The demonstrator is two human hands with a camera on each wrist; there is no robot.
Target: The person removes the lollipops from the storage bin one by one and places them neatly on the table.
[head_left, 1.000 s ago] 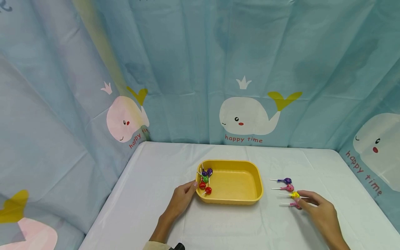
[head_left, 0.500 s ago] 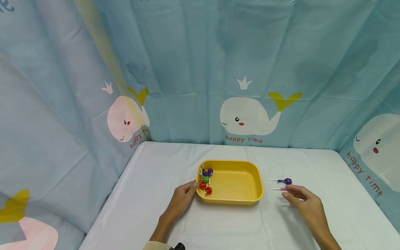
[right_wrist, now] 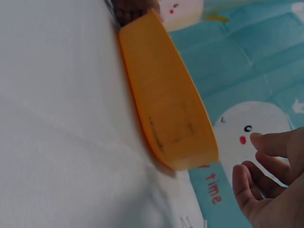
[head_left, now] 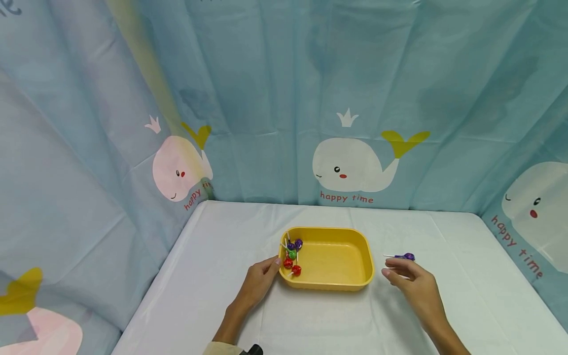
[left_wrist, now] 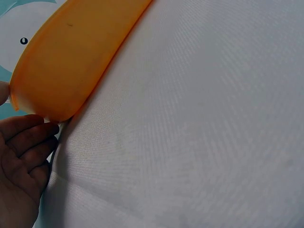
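Observation:
My left hand (head_left: 258, 280) grips the left end of a yellow plastic tray (head_left: 337, 259), thumb at the rim and fingers against the outer wall in the left wrist view. Inside the tray's left end lie several wrapped lollipops, among them a green lollipop (head_left: 291, 254), a red lollipop (head_left: 296, 270) and a purple lollipop (head_left: 299, 243). My right hand (head_left: 417, 291) hovers right of the tray, fingers loosely bent and holding nothing in the right wrist view. A purple lollipop (head_left: 407, 256) lies just beyond it. The hand covers the other lollipops there.
A white cloth (head_left: 319, 320) covers the table. Behind and beside it hangs a blue curtain (head_left: 266, 98) printed with whales. White lollipop sticks (right_wrist: 187, 222) peek in at the bottom of the right wrist view.
My right hand has moved left over the row of lollipops, toward the tray, and now hides the pink and yellow ones. My left hand and the tray have stayed put.

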